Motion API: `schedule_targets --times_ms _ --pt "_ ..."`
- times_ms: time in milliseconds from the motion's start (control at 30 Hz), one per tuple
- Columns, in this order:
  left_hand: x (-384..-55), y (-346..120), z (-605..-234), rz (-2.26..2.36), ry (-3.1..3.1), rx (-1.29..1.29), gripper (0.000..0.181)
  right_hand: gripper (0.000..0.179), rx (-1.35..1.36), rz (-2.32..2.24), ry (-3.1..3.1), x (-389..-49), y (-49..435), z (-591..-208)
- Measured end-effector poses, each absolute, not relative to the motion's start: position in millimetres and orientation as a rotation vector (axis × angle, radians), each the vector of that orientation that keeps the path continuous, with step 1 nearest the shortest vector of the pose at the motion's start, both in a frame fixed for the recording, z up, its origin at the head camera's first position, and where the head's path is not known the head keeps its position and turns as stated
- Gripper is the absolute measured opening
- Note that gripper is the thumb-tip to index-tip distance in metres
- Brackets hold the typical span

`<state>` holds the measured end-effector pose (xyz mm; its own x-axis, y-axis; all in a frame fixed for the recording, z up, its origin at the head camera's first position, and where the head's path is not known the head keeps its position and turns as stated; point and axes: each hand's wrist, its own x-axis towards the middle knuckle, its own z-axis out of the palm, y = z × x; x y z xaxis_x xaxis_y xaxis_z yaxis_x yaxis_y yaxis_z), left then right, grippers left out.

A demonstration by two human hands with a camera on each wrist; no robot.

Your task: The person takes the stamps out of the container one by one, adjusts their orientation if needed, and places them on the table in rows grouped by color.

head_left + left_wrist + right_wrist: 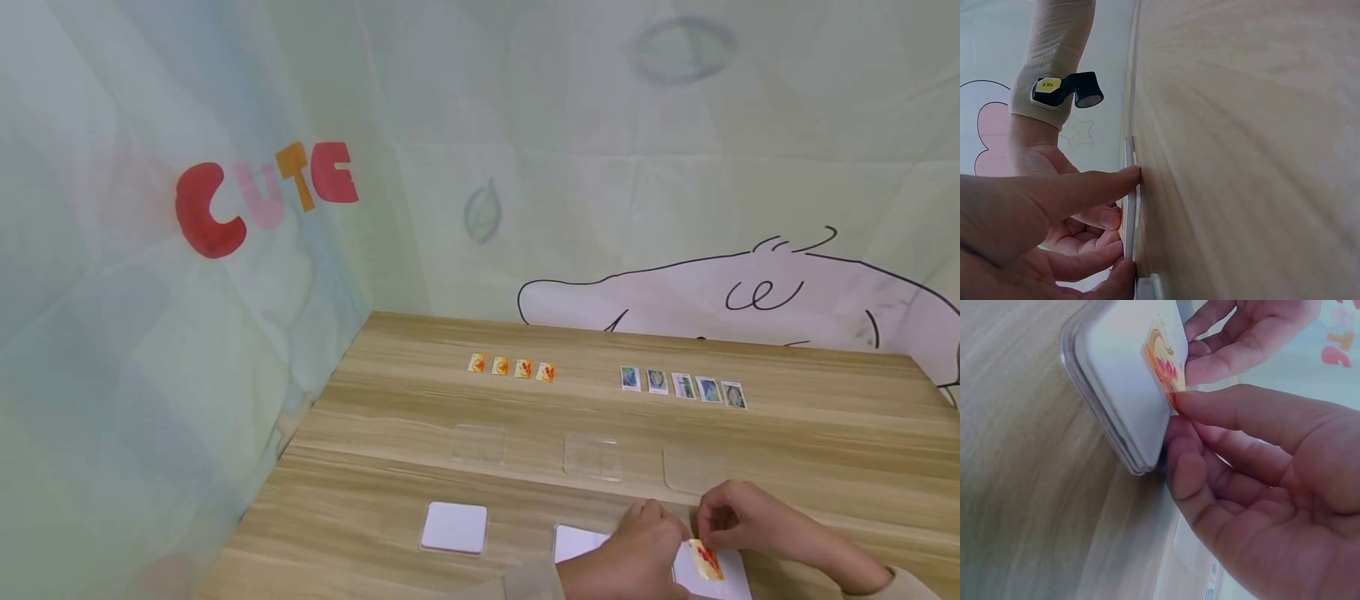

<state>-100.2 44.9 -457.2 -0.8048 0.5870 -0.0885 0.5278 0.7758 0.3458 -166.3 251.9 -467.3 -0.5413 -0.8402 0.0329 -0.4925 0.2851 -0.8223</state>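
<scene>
An orange-and-red picture stamp (pixel 706 561) lies on a white card in a clear holder (pixel 731 583) near the table's front edge. My right hand (pixel 738 521) pinches one edge of the stamp between thumb and finger, plainly seen in the right wrist view. My left hand (pixel 637 554) holds the holder by its edges, the fingers (pixel 1125 178) spread along its side in the left wrist view. Under the left forearm, a second white card (pixel 576 543) is partly hidden. Another white card in a clear holder (pixel 453 527) lies further left.
Clear plastic covers (pixel 592 458) lie in a row beyond the hands, the rightmost one (pixel 686 469) close to the right hand. Further back are several orange stamps (pixel 501 366) and several blue-green stamps (pixel 683 385). Printed fabric walls (pixel 450 250) border the wooden table.
</scene>
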Motion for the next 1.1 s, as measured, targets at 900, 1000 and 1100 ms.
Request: schedule_targets --times_ms 900,1000,1100 --pt "-101 43 -458 0.488 2.774 0.905 0.055 0.009 -1.082 -1.272 2.030 -169 264 -465" --pt "-101 43 -458 0.484 2.772 0.917 0.055 0.006 -1.012 -1.310 1.941 -169 267 -464" --pt "-101 43 -458 0.488 2.772 0.915 0.055 0.005 -0.974 -1.336 1.870 -170 270 -463"
